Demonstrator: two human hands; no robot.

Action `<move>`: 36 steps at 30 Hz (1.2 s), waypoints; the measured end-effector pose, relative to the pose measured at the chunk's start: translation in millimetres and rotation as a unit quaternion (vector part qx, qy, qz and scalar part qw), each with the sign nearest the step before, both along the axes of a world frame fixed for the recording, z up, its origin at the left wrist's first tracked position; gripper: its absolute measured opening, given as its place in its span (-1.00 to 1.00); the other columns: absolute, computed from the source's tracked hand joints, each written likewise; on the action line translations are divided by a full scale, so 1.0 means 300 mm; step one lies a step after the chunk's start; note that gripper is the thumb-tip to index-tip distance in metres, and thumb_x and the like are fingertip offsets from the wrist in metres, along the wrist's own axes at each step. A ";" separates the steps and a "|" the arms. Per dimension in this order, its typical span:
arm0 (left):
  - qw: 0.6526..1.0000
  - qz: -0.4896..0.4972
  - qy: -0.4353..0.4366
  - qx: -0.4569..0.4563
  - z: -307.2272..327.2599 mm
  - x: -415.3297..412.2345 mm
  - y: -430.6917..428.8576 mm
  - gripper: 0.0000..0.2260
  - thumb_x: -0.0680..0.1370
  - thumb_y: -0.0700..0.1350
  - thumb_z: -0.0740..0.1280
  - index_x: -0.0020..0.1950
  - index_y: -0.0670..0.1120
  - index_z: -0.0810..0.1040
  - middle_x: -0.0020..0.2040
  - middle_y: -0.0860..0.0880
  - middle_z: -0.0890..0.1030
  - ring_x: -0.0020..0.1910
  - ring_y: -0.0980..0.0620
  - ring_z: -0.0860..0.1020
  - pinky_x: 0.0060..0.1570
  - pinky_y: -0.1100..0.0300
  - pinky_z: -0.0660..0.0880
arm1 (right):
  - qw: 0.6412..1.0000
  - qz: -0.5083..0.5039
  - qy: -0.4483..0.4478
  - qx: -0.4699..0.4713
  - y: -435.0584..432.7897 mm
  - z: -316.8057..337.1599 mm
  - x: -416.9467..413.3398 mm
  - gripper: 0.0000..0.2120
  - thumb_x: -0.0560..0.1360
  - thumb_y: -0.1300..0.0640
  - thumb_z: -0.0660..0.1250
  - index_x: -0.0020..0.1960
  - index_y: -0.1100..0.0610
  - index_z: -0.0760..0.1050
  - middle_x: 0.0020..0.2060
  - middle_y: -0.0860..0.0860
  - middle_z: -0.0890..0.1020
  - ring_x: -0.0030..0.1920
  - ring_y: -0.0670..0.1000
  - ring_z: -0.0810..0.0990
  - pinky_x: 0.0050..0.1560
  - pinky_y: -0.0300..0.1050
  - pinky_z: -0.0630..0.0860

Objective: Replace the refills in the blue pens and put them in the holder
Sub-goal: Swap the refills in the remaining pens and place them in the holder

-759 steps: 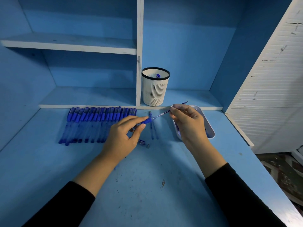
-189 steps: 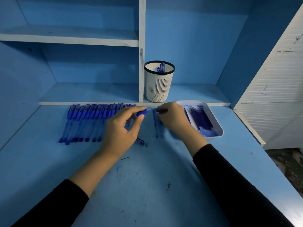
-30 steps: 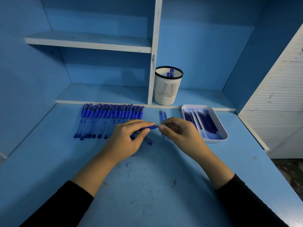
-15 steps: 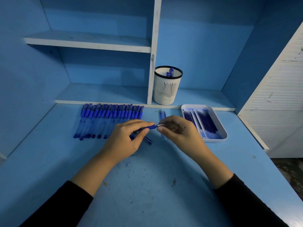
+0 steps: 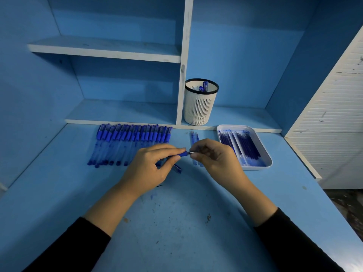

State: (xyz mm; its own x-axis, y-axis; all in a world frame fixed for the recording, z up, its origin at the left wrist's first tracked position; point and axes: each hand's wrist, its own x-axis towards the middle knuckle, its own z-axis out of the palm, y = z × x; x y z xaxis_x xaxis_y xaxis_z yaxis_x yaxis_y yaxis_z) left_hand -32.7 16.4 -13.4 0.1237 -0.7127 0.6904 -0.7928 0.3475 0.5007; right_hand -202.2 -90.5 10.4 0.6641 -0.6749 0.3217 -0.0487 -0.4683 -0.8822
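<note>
My left hand (image 5: pixel 151 169) grips a blue pen (image 5: pixel 181 154) held level over the desk. The pen's metal tip (image 5: pixel 193 152) is pinched by my right hand (image 5: pixel 216 158). A row of several blue pens (image 5: pixel 129 143) lies at the back left of the desk. The white mesh holder (image 5: pixel 200 104) stands on the low shelf with a couple of pens in it. A white tray (image 5: pixel 264 154) of blue refills sits to the right. Loose refills (image 5: pixel 193 138) lie behind my right hand, and a pen cap (image 5: pixel 177 168) lies beside my left hand.
The blue desk (image 5: pixel 176 222) has small dark specks near its middle. A white upright divider (image 5: pixel 183 61) stands just left of the holder. A white slatted panel (image 5: pixel 332 122) closes the right side.
My hands have stayed close together at the pen. The right fingers have shifted slightly on the tip; the view has barely moved.
</note>
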 end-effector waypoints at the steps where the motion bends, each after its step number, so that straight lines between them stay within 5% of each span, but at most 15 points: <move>1: 1.000 0.001 -0.006 -0.003 0.000 -0.001 0.001 -0.80 0.53 -0.19 0.42 0.14 -0.12 0.67 0.00 0.04 0.68 -0.02 0.18 0.62 0.01 0.24 0.58 | 1.000 -0.007 0.002 -0.004 0.002 0.000 0.001 -0.89 0.46 0.34 0.40 -0.10 0.15 0.58 -0.28 0.07 0.64 -0.29 0.06 0.58 -0.22 -0.30 0.49; 9: 0.999 0.029 0.031 -0.013 0.020 0.027 0.008 -0.82 0.54 -0.23 0.40 0.13 -0.13 0.67 0.02 0.12 0.66 0.01 0.21 0.62 0.05 0.28 0.55 | 0.997 -0.040 0.004 0.070 0.030 -0.017 0.022 -0.83 0.40 0.17 0.50 -0.03 0.10 0.60 -0.18 -0.02 0.68 -0.17 -0.09 0.65 -0.08 -0.30 0.55; 14: 0.996 0.072 0.049 -0.007 0.020 0.073 0.021 -0.80 0.54 -0.26 0.40 0.14 -0.12 0.67 0.03 0.17 0.63 0.03 0.26 0.60 0.09 0.34 0.50 | 0.989 -0.027 0.114 -0.086 0.058 -0.054 0.034 -0.79 0.41 0.13 0.50 0.03 0.11 0.61 -0.10 -0.05 0.66 -0.09 -0.14 0.58 0.01 -0.41 0.47; 21: 0.996 0.074 0.033 0.022 0.002 0.086 0.022 -0.81 0.56 -0.16 0.38 0.15 -0.06 0.66 0.04 0.14 0.65 0.04 0.22 0.61 0.07 0.22 0.56 | 0.964 0.004 0.136 -0.230 0.080 -0.086 0.069 -0.84 0.44 0.25 0.41 0.02 0.18 0.61 -0.11 0.03 0.64 -0.08 -0.05 0.55 -0.02 -0.41 0.38; 30: 0.995 0.072 0.044 0.055 -0.004 0.083 0.025 -0.80 0.56 -0.10 0.35 0.15 0.01 0.66 0.05 0.20 0.65 0.06 0.22 0.60 0.06 0.15 0.56 | 0.993 -0.089 0.058 -0.047 0.037 -0.023 0.023 -0.87 0.52 0.25 0.32 -0.07 0.10 0.63 -0.24 -0.18 0.62 -0.27 -0.18 0.55 -0.21 -0.35 0.46; 36: 0.994 0.054 0.045 0.078 -0.002 0.071 0.026 -0.79 0.55 -0.11 0.35 0.16 0.01 0.66 0.06 0.17 0.66 0.08 0.21 0.60 0.12 0.18 0.53 | 0.990 -0.112 0.036 -0.078 0.001 -0.009 -0.007 -0.86 0.54 0.26 0.30 -0.03 0.10 0.61 -0.17 -0.03 0.63 -0.16 -0.06 0.59 -0.11 -0.27 0.50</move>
